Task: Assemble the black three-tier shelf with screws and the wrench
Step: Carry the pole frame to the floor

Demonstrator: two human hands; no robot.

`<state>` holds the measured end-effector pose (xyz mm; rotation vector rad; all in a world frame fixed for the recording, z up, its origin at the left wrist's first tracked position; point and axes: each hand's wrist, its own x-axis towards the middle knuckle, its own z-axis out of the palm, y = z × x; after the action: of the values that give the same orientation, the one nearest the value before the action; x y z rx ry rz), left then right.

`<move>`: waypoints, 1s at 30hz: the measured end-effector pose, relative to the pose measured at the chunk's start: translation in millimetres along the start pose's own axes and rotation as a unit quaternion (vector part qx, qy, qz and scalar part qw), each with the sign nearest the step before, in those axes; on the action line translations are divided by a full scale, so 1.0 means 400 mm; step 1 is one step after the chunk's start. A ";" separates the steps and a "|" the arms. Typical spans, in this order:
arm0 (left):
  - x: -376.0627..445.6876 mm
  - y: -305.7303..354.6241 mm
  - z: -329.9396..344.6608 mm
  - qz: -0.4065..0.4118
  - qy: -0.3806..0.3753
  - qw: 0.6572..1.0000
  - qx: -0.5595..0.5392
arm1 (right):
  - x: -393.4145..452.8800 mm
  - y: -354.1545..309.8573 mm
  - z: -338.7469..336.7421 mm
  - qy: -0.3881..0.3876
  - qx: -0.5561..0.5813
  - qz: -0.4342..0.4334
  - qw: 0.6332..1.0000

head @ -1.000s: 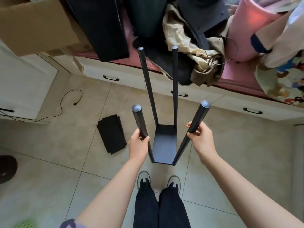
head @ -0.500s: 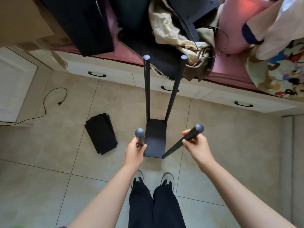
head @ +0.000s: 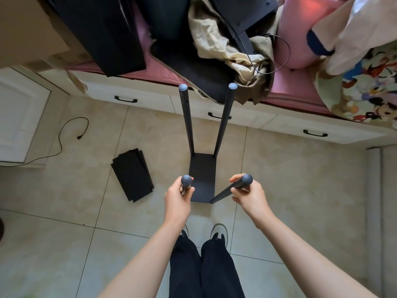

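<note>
Hands grasp near shelf poles; bare tile flanks frame.

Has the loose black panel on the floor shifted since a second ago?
No. The loose black panel sits the same against the tile seams; only the camera moved.

Beige tiled floor, white drawers, cluttered pink bench cushion
</note>
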<state>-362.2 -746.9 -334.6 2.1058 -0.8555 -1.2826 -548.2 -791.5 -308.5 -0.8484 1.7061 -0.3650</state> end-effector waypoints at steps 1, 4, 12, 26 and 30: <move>0.000 -0.002 0.004 0.002 0.005 1.000 -0.003 | 0.003 0.003 0.000 0.002 -0.002 -0.006 1.000; -0.011 -0.013 0.008 -0.002 0.011 1.000 -0.013 | 0.008 0.022 -0.003 0.003 -0.018 -0.024 1.000; -0.050 -0.057 0.022 -0.031 -0.021 0.999 0.018 | -0.003 0.081 -0.017 -0.006 -0.083 -0.035 0.996; -0.199 -0.076 -0.052 -0.057 0.000 0.997 0.042 | -0.132 0.041 -0.051 -0.065 -0.210 -0.074 0.973; -0.279 -0.031 -0.110 -0.045 0.012 0.999 0.020 | -0.212 -0.022 -0.055 -0.066 -0.252 -0.117 0.958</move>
<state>-358.4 -651.3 -261.4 2.2091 -0.7918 -1.2936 -557.1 -742.3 -235.7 -1.4228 1.5976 -0.0200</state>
